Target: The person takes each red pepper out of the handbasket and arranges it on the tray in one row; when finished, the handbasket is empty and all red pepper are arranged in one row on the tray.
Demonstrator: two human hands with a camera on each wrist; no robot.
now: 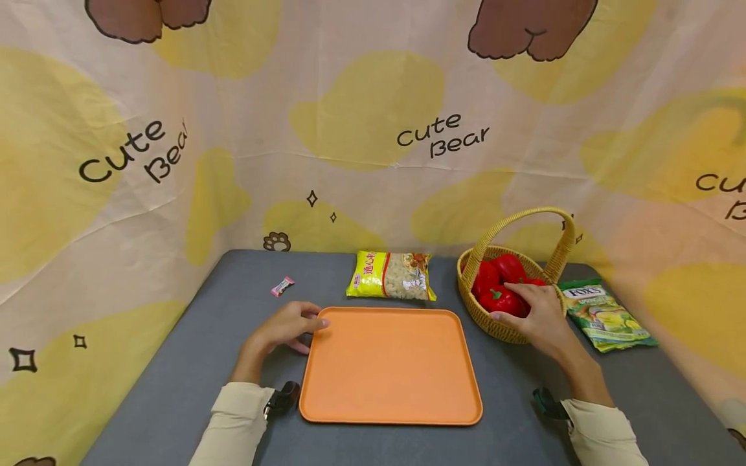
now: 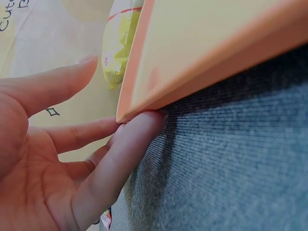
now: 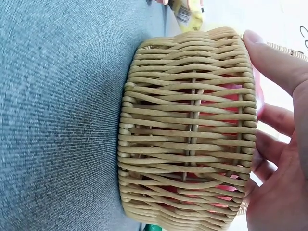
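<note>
In the head view, my left hand (image 1: 291, 325) is at the upper left corner of an orange tray (image 1: 390, 369). The left wrist view shows fingertips touching the corner of the tray (image 2: 159, 98) from the side and below, with one digit raised apart from it. On the right, my right hand (image 1: 542, 317) reaches into a yellow wicker basket (image 1: 495, 330), thumb and fingers around a red bell pepper (image 1: 502, 301). From the right wrist view, the basket wall (image 3: 187, 130) hides most of the peppers; the right hand (image 3: 284, 159) is at its rim.
A yellow bag of pasta (image 1: 390, 276) lies behind the tray. A small pink-wrapped candy (image 1: 282, 286) is at the back left. Right of the basket lies a green FOX'S candy bag (image 1: 609, 317). Patterned cloth (image 1: 361, 110) hangs behind the grey table (image 1: 192, 395).
</note>
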